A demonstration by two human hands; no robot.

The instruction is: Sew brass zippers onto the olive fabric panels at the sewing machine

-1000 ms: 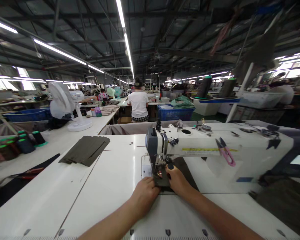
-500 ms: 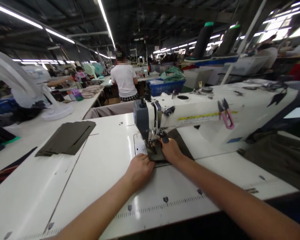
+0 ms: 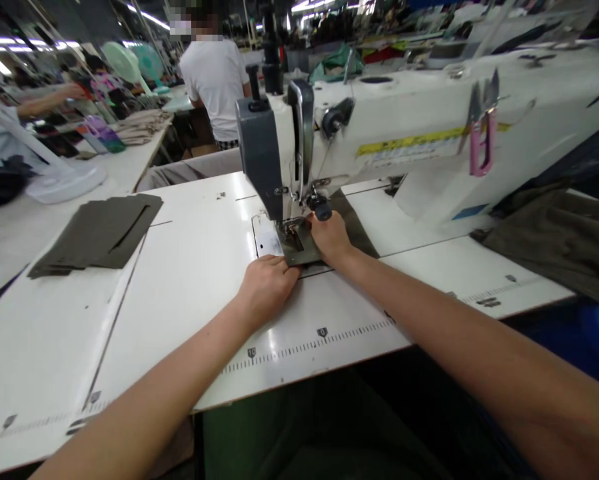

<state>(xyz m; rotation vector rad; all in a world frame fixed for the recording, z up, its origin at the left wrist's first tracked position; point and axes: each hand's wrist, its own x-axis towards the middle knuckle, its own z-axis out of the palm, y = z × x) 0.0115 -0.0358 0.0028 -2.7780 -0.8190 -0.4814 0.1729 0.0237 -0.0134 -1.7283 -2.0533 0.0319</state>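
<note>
- Left grip (image 3: 266,283): bare hand, knuckles up on the desk (image 3: 189,293), fingers curled. The tips meet the near edge of the fabric piece (image 3: 306,252); I cannot tell whether they pinch it or only press.
- Right grip (image 3: 332,237): bare hand, released, lying palm down on the fabric piece, fingertips just beside the presser foot (image 3: 292,227).
- Fabric piece: dark olive, flat on the desk under the presser foot, running back to the right beneath the machine arm.
- Sewing machine (image 3: 429,120): white with a grey head, standing on the desk.
- Thread snips (image 3: 480,143): pink, hanging on the machine's front.
- Stack of cut pieces (image 3: 99,233): olive, on the desk, well apart to the left.
- Cloth heap (image 3: 554,233): olive, at the right end of the desk.
- Measuring scale (image 3: 304,347): printed along the near edge of the desk.
- Person in a white shirt (image 3: 214,73): seated beyond, back turned.
</note>
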